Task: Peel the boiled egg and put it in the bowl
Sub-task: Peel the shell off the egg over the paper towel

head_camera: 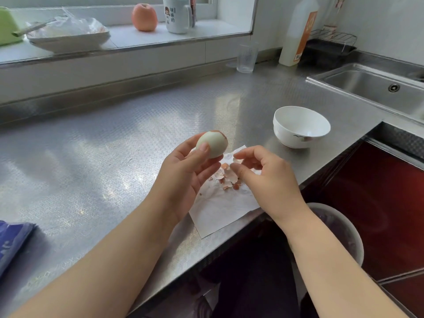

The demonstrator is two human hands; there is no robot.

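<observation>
My left hand [185, 171] holds the boiled egg [213, 144] above the counter, thumb and fingers curled round it. Most of the egg is bare white; a little brown shell clings to its top. My right hand [263, 177] hovers just right of the egg, over the shell bits, its fingers loosely curled; I cannot tell whether they pinch a small shell piece. Brown and white shell fragments [226, 177] lie on a white paper napkin [220, 210] at the counter's front edge. The white bowl [300, 127] stands to the right of the egg, beyond the napkin, with nothing in it.
The steel counter [103, 157] runs left. A sink [378, 88] lies at the far right, a glass [246, 58] and a white bottle [298, 35] at the back. On the sill: an apple [144, 17], a mug [177, 14], a plate [68, 40]. A blue cloth [11, 242] is front left. A bin [339, 232] stands below the counter edge.
</observation>
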